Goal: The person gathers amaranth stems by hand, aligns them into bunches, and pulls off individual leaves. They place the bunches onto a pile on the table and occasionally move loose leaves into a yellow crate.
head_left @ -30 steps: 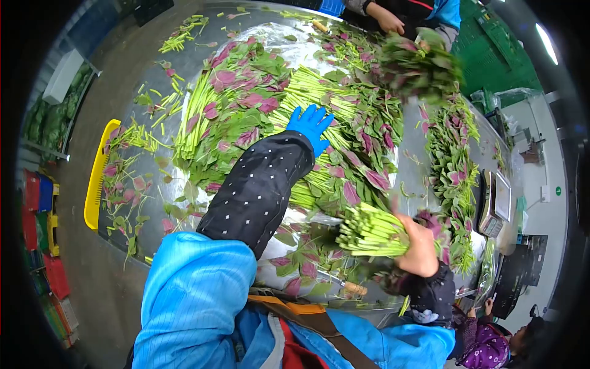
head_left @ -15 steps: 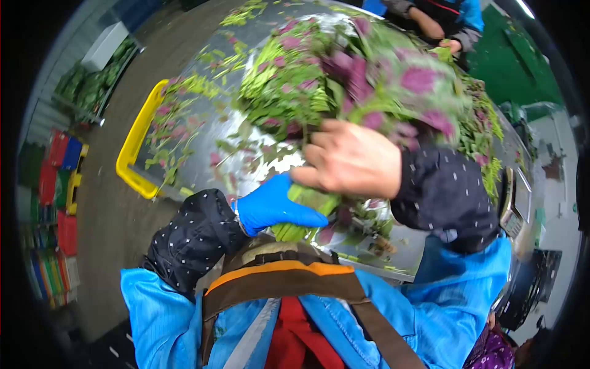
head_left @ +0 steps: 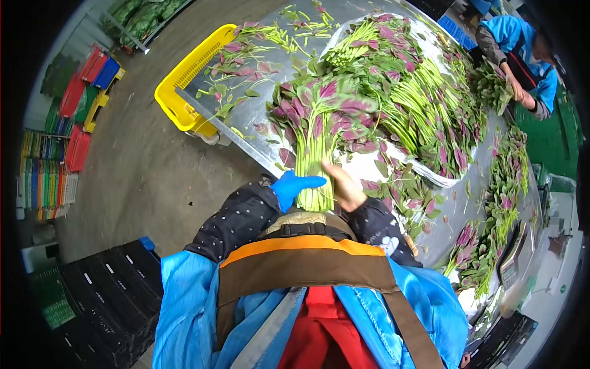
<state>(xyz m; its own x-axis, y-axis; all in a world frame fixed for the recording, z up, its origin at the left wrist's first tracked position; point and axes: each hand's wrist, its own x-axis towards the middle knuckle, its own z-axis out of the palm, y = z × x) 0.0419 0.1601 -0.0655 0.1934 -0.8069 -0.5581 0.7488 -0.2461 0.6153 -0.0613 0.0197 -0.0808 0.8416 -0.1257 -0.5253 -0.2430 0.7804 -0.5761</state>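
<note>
A bunch of leafy greens (head_left: 316, 147), with purple-and-green leaves and pale green stems, stands between my hands near the table's front edge. My left hand (head_left: 295, 188), in a blue glove, grips the stems from the left, its thumb across them. On the right side of the same stems is my bare right hand (head_left: 345, 189), fingers against the bunch and partly hidden behind it. Beyond lies a big pile of similar greens (head_left: 424, 104) on a white sheet (head_left: 439, 178). Loose leaves (head_left: 402, 190) lie to the right of my hands.
The metal table (head_left: 261, 138) has a yellow basket (head_left: 178, 92) at its left corner. More greens (head_left: 504, 203) line its right side, near a scale (head_left: 511, 261). A co-worker (head_left: 513, 43) holds greens at the back right. Black crates (head_left: 110, 295) stand at lower left.
My view has turned, shifting the basket and table. The bunch now stands gathered upright, leaves away from me, stems in my left hand. My right hand has moved down to the stems' right side.
</note>
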